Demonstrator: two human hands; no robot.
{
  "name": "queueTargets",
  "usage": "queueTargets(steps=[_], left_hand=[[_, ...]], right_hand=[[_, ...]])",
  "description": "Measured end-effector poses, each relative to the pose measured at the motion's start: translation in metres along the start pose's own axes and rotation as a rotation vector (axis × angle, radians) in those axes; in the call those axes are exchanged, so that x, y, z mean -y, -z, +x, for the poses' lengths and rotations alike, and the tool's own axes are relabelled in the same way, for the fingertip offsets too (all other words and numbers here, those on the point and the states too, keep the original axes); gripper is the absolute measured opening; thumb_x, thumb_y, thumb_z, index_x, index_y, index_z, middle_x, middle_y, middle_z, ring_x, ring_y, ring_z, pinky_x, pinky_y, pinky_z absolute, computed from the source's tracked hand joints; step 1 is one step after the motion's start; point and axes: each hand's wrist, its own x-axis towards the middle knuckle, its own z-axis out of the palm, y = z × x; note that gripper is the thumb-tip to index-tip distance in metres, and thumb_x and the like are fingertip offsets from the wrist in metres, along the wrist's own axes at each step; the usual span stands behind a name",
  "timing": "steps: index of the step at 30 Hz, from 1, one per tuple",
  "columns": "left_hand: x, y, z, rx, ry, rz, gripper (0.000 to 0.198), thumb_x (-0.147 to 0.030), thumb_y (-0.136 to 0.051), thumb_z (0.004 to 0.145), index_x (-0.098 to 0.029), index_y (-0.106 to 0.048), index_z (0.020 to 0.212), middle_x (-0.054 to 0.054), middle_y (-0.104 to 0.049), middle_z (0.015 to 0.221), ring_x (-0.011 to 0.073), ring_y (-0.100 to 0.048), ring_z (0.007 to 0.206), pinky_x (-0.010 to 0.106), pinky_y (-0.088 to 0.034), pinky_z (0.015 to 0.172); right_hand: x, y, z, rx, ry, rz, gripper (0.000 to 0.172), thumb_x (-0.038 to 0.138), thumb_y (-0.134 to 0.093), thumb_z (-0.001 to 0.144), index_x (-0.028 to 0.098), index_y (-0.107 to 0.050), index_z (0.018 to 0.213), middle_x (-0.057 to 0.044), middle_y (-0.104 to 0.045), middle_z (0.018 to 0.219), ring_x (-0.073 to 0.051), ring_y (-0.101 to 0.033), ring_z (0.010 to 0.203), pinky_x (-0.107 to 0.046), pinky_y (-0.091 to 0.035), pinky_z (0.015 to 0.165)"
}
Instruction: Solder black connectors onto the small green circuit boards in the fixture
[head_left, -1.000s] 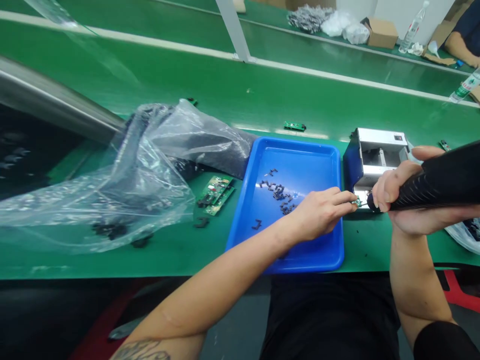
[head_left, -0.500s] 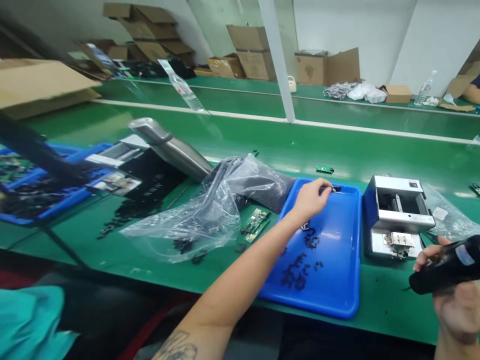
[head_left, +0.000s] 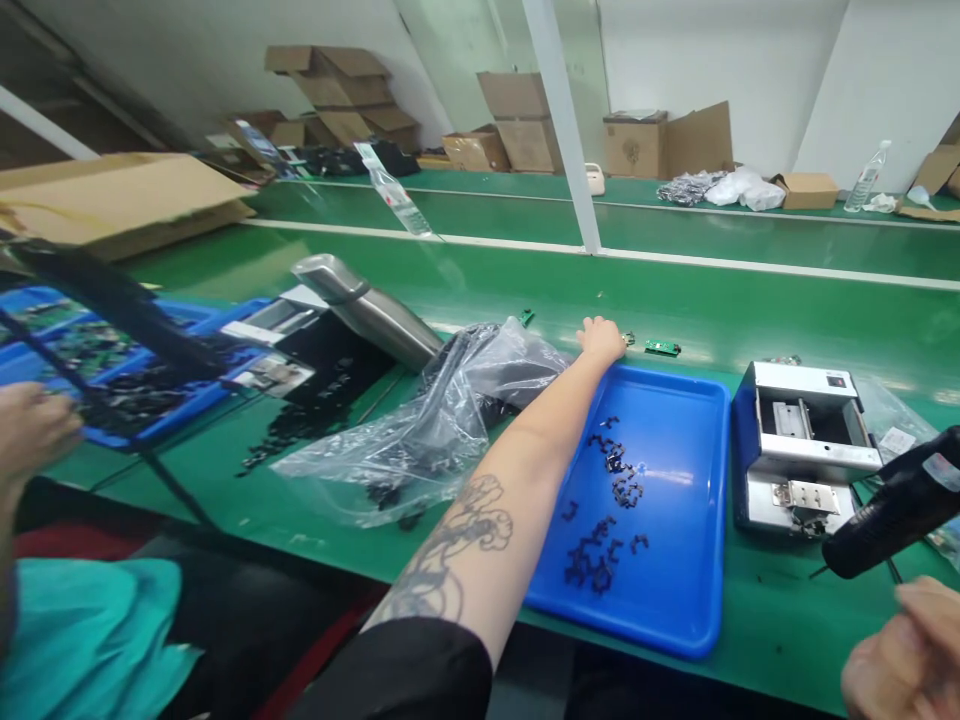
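My left hand [head_left: 602,340] reaches over the far edge of the blue tray [head_left: 679,560] to the green belt. Its fingers are curled at a small circuit board [head_left: 628,340], which shows in part at the fingertips. Several small black curved clips [head_left: 600,560] lie scattered in the tray. A black electric screwdriver [head_left: 892,510] points down and left beside the silver-fronted machine [head_left: 814,455]. Below it, apart from it, my right hand [head_left: 907,650] is loosely bent with fingers apart and holds nothing visible; it is slightly blurred.
Another green circuit board [head_left: 663,348] lies on the belt. A clear plastic bag [head_left: 420,440] and a steel flask [head_left: 375,310] stand left of the tray. At the far left, a co-worker's hand [head_left: 34,430] is near blue trays of parts. A white post [head_left: 562,130] rises behind.
My left hand has moved from above the tray's far end up and left to the belt. My right hand has let go of the screwdriver and dropped lower. A co-worker's hand has appeared at left.
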Motion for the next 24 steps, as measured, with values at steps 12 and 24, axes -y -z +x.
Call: queueTargets(steps=[12, 24], left_hand=[[-0.054, -0.01, -0.008, 0.208, -0.595, 0.034, 0.042, -0.037, -0.067, 0.101, -0.018, -0.059, 0.138, 0.012, -0.058, 0.141, 0.028, -0.062, 0.124, 0.051, -0.055, 0.104], [-0.056, 0.023, -0.04, 0.012, -0.46, -0.251, 0.027, -0.022, -0.059, 0.102, -0.013, -0.061, 0.128, 0.013, -0.066, 0.128, 0.0248, -0.066, 0.119, 0.046, -0.054, 0.107]], right_hand=[[0.047, -0.147, 0.006, 1.223, 0.133, -0.209, 0.024, 0.024, -0.063, 0.096, 0.02, -0.07, 0.119, -0.012, -0.073, 0.112, -0.026, -0.072, 0.104, -0.035, -0.065, 0.075], [0.056, -0.171, 0.006, 1.519, -0.056, -0.32, 0.04, 0.04, -0.065, 0.099, 0.016, -0.062, 0.13, -0.01, -0.065, 0.129, -0.022, -0.067, 0.112, -0.045, -0.06, 0.095]])
